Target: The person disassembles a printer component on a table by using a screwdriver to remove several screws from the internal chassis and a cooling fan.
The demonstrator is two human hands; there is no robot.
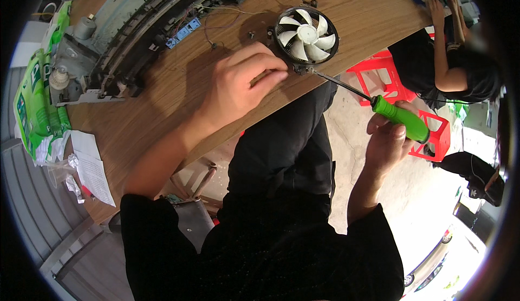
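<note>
A round cooling fan (pixel 307 34) with white blades and a dark frame lies near the front edge of the wooden table. My right hand (pixel 389 138) is wrapped round the green handle of a screwdriver (pixel 402 118). Its metal shaft slants up to the left, and the tip meets the near rim of the fan. My left hand (pixel 244 82) is beside the fan on its left, thumb and fingertips brought close together at the rim. Whatever those fingertips may pinch is too small to make out.
A long black plastic part with wiring (pixel 142 37) lies at the table's back left. Near it are a green package (pixel 38 106) and a printed paper sheet (pixel 92 166). Red stools (pixel 382 73) stand at the right, where another person (pixel 447 65) sits.
</note>
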